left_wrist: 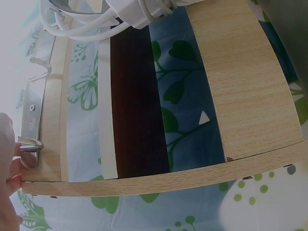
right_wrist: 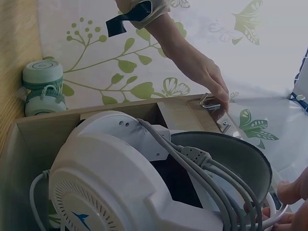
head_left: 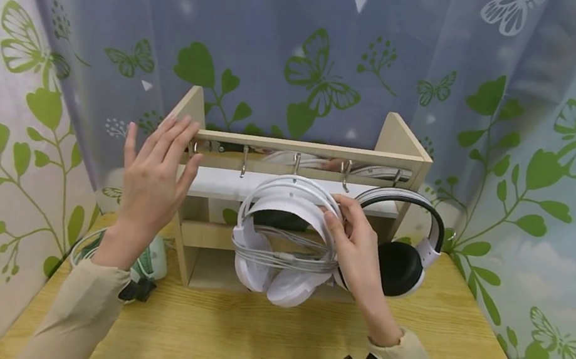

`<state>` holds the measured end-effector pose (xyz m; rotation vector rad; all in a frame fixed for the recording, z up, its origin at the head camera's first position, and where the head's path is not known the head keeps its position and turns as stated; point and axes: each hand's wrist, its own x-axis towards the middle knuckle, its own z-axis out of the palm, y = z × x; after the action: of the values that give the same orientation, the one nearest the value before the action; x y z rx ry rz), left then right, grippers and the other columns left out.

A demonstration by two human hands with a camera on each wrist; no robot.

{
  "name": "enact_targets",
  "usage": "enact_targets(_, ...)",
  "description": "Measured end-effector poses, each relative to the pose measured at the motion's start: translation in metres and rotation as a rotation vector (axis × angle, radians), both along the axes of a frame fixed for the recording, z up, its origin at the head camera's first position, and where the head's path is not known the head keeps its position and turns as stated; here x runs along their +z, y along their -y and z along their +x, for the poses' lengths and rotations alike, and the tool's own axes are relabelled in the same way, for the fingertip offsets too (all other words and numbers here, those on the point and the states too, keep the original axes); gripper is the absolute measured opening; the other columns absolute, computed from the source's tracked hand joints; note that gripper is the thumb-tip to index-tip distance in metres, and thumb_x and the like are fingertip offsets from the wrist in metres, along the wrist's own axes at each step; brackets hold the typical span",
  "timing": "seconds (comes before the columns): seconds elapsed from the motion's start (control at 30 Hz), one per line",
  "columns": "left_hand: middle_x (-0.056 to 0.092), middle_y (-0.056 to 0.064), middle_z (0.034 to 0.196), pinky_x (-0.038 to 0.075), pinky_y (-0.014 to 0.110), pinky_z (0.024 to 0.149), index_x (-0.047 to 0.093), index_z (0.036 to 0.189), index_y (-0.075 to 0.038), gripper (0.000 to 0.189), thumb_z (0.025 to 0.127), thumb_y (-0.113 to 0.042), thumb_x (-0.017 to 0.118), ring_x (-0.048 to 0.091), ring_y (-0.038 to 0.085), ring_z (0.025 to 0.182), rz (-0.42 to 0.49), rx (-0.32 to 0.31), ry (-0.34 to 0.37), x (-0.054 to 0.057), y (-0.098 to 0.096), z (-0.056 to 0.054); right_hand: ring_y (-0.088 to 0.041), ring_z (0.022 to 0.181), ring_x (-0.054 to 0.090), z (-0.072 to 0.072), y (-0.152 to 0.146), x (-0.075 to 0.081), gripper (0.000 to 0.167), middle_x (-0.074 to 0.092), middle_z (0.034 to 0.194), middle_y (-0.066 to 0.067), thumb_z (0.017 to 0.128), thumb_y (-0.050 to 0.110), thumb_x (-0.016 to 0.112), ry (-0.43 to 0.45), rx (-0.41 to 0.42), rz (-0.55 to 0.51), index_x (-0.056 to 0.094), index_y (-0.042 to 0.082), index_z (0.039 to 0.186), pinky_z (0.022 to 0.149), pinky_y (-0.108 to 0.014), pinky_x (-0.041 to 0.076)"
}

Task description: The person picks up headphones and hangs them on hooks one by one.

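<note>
My right hand [head_left: 354, 241] pinches the headband of white headphones [head_left: 296, 279], whose grey cable is wound across the ear cups. The headband is at the middle hook [head_left: 297, 161] of a wooden shelf; whether the hook bears it I cannot tell. In the right wrist view, the headphones [right_wrist: 106, 187] fill the foreground, with my right fingertips on the band at the lower right. My left hand [head_left: 158, 170], fingers fairly straight, rests on the left end of the shelf [head_left: 308, 145]. The left wrist view shows only an edge of that hand [left_wrist: 8, 168] beside a hook [left_wrist: 31, 143].
A second pair of headphones [head_left: 401, 268], white with black pads, hangs at the shelf's right end. Other hooks [head_left: 244, 161] line the rail. Left of the shelf, a green-and-white object [head_left: 156, 259] with a cable stands on the wooden table [head_left: 214, 345]. A patterned curtain [head_left: 257, 22] hangs behind.
</note>
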<state>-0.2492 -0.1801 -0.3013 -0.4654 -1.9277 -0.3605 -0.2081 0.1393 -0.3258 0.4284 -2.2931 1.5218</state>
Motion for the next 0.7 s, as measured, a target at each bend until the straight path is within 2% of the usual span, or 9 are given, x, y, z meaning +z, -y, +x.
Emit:
enact_targets(0.4, 0.056, 0.011, 0.148, 0.007, 0.059, 0.123, 0.056, 0.145, -0.009, 0.052, 0.109, -0.044, 0.042, 0.046, 0.030, 0.142, 0.003, 0.002, 0.010, -0.0004, -0.0007, 0.0006, -0.028, 0.120, 0.063, 0.0021, -0.0007, -0.0003, 0.040, 0.063, 0.138, -0.015, 0.104, 0.019, 0.058, -0.001, 0.009, 0.031, 0.053, 0.009, 0.142, 0.094, -0.046, 0.050)
enact_targets(0.6, 0.056, 0.011, 0.148, 0.007, 0.060, 0.123, 0.055, 0.145, -0.009, 0.050, 0.108, -0.041, 0.045, 0.046, 0.030, 0.142, 0.004, 0.001, 0.006, -0.0004, -0.0002, 0.0010, -0.029, 0.129, 0.058, 0.0014, -0.0013, -0.0005, 0.041, 0.060, 0.141, -0.015, 0.104, 0.021, 0.058, -0.030, 0.026, 0.060, 0.053, 0.010, 0.144, 0.100, -0.050, 0.049)
enact_targets(0.7, 0.056, 0.010, 0.148, 0.007, 0.060, 0.123, 0.055, 0.146, -0.009, 0.050, 0.108, -0.041, 0.045, 0.046, 0.030, 0.142, 0.001, 0.000, 0.005, -0.0003, -0.0005, 0.0009, -0.030, 0.129, 0.058, 0.0016, -0.0016, -0.0005, 0.043, 0.060, 0.141, -0.014, 0.104, 0.022, 0.059, -0.046, 0.012, 0.080, 0.054, 0.011, 0.145, 0.099, -0.051, 0.050)
